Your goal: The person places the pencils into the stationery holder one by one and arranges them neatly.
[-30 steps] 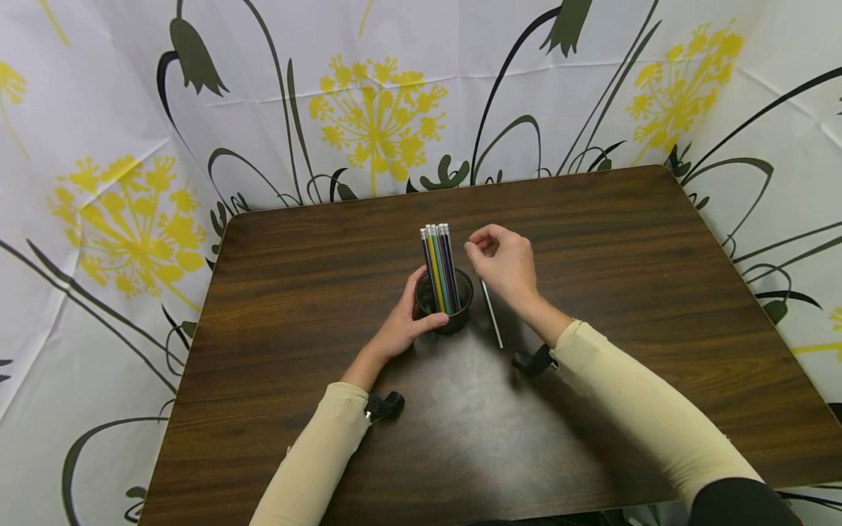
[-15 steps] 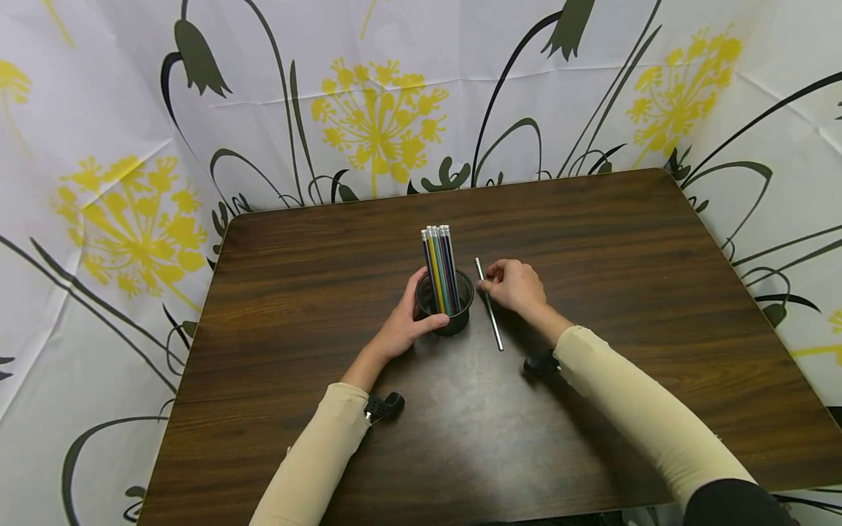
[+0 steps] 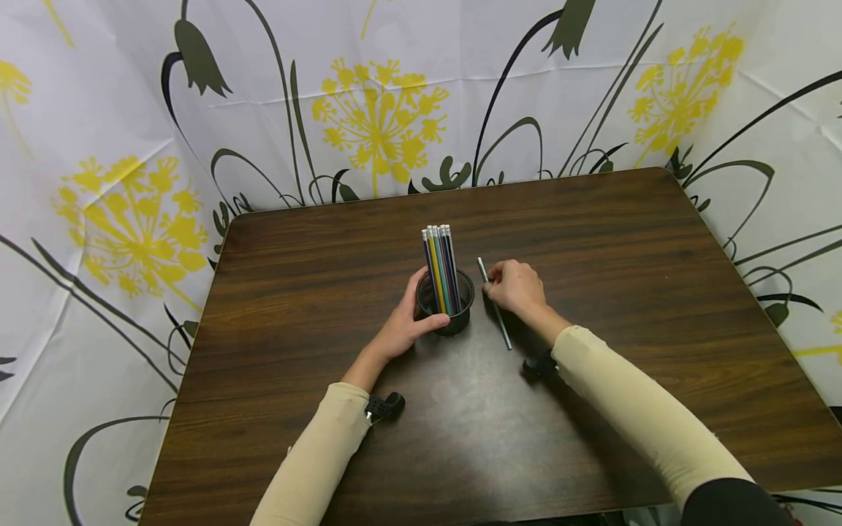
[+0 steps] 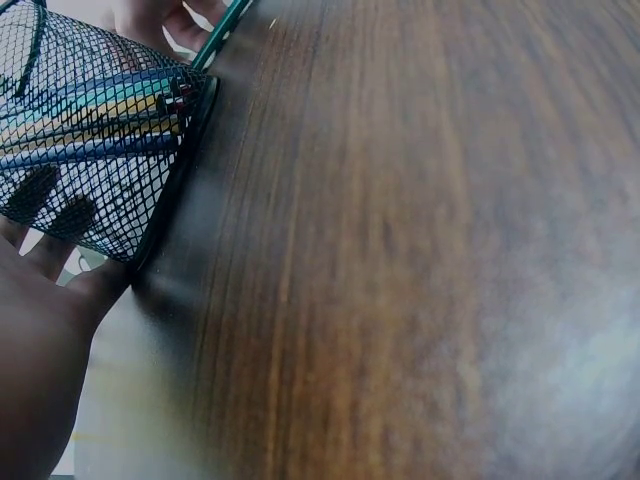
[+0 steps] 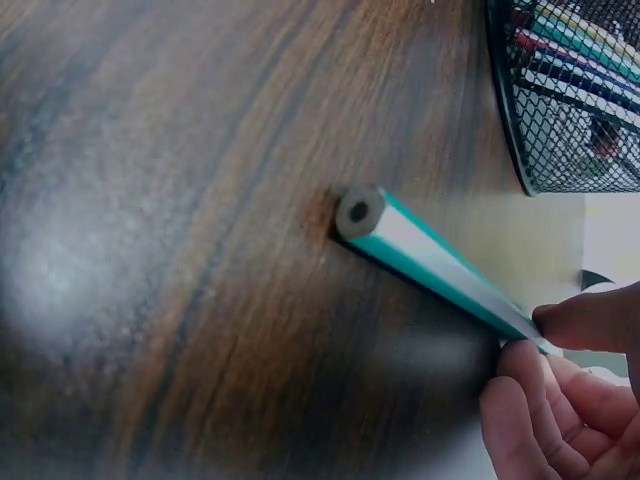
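Note:
My left hand [image 3: 403,325] holds a black mesh pencil cup [image 3: 454,326] upright, thumb on the near side and fingers around the far left. Inside the cup, several pencils [image 3: 441,270] in dark, yellow and teal colours stand with their eraser ends up. Just right of the cup, my right hand [image 3: 517,286] pinches a green pencil [image 5: 430,252] between thumb and fingers. Its flat unsharpened end points towards the right wrist camera, at or close to the tabletop. The far tips of my left fingers are hidden behind the cup in the head view.
The dark wood-grain table [image 3: 316,292] extends on all sides of the cup. Behind it hangs a white cloth [image 3: 263,131] printed with yellow flowers and dark stems. Black cameras [image 3: 384,406] are strapped to both wrists.
My right hand has come down and nearer from above the lying pencil, taken hold of it and shifted it slightly right. The left hand and the cup stay in place.

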Action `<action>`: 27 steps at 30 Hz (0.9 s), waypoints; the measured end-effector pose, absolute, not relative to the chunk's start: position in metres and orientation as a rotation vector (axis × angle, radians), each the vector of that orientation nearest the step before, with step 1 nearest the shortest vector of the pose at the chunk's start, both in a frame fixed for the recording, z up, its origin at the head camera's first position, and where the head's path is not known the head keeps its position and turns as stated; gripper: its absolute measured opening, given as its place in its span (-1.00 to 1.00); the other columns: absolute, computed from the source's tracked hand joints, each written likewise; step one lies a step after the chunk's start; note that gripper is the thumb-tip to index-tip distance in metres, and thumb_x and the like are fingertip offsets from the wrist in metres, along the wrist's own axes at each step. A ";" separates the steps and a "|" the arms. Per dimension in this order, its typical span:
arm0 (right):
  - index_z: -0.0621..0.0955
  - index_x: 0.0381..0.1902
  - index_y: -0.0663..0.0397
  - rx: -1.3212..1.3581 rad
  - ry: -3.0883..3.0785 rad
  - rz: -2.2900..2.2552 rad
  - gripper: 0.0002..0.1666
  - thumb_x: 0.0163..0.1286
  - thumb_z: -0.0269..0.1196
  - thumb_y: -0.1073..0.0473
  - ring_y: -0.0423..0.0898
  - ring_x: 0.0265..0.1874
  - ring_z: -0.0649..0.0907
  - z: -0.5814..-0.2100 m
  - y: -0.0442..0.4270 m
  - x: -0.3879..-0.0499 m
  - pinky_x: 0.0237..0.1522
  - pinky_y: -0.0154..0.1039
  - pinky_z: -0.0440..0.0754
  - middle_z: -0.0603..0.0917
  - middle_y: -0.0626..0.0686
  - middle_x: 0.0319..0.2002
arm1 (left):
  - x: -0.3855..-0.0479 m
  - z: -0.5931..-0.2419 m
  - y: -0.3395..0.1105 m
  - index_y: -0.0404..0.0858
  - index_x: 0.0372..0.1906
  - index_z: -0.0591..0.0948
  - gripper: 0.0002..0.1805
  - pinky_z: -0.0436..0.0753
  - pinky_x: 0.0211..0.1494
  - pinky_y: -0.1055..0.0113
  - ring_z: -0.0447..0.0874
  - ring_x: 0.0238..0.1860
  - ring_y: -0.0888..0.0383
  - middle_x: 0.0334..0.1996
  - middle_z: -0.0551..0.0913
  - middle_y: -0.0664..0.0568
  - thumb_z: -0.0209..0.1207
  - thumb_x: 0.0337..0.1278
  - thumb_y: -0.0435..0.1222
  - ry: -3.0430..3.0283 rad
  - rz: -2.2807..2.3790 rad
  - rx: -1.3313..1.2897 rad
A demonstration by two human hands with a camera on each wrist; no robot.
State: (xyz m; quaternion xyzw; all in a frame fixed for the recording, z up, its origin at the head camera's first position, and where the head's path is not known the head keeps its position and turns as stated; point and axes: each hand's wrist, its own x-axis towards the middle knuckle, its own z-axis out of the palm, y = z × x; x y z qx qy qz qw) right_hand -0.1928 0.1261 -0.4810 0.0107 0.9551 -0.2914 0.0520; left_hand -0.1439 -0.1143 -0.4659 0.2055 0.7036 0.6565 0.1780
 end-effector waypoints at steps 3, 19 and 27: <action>0.73 -0.21 0.02 0.028 2.898 -0.899 -0.78 0.22 0.34 0.08 -0.06 -0.38 0.65 -0.479 0.128 -0.192 -0.30 -0.02 0.58 0.70 -0.06 -0.40 | -0.144 -0.465 -0.114 -0.07 0.56 -0.11 -0.05 0.28 0.31 -0.21 0.33 0.30 -0.23 0.44 0.16 -0.21 0.20 0.25 -0.43 1.995 1.849 0.569; 0.72 -0.16 0.03 -0.096 3.085 -1.466 -0.79 0.28 0.31 0.10 -0.11 -0.52 0.60 -0.404 0.127 -0.182 -0.40 -0.16 0.47 0.70 -0.06 -0.41 | -0.145 -0.463 -0.114 -0.05 0.56 -0.10 -0.07 0.26 0.34 -0.16 0.28 0.34 -0.18 0.44 0.15 -0.19 0.19 0.27 -0.41 2.019 1.822 0.560; 0.70 -0.17 0.07 -0.310 2.985 -1.874 -0.82 0.26 0.36 0.18 -0.19 -0.56 0.61 -0.366 0.114 -0.167 -0.49 -0.34 0.49 0.72 -0.06 -0.39 | -0.144 -0.465 -0.114 -0.07 0.56 -0.12 -0.07 0.41 0.23 -0.11 0.40 0.24 -0.24 0.41 0.20 -0.21 0.17 0.27 -0.45 2.004 1.832 0.573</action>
